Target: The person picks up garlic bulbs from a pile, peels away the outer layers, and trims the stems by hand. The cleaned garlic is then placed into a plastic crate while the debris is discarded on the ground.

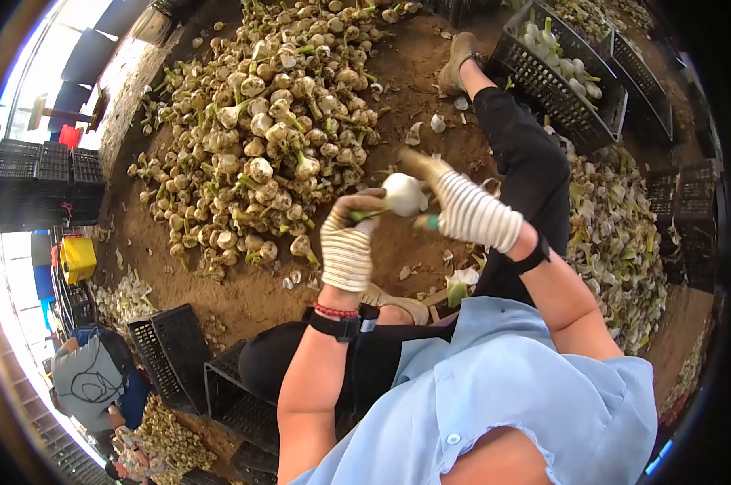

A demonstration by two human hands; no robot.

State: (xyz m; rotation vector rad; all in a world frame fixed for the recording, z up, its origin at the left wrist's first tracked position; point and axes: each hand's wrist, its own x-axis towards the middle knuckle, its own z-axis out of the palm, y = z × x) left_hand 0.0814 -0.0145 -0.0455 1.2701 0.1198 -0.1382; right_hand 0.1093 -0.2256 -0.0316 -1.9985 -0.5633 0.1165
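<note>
A peeled-looking white garlic bulb (403, 194) is gripped by my left hand (348, 242), which wears a striped knit glove with darker fingers. The bulb's green stem points back toward the palm. Close on the bulb's other side is my right hand (472, 208), gloved the same way, its fingers smeared by motion. From its lower edge pokes a small teal-ended object (427, 221), whose kind I cannot make out. Past both hands lies a big heap of untrimmed, soil-stained garlic (260, 137) on the ground.
Black crates (559, 93) at the upper right hold white garlic bulbs. Peeled skins (612, 242) are piled right of my leg. More black crates (171, 356) stand at lower left, near another person (90, 376). A yellow container (77, 259) sits at left.
</note>
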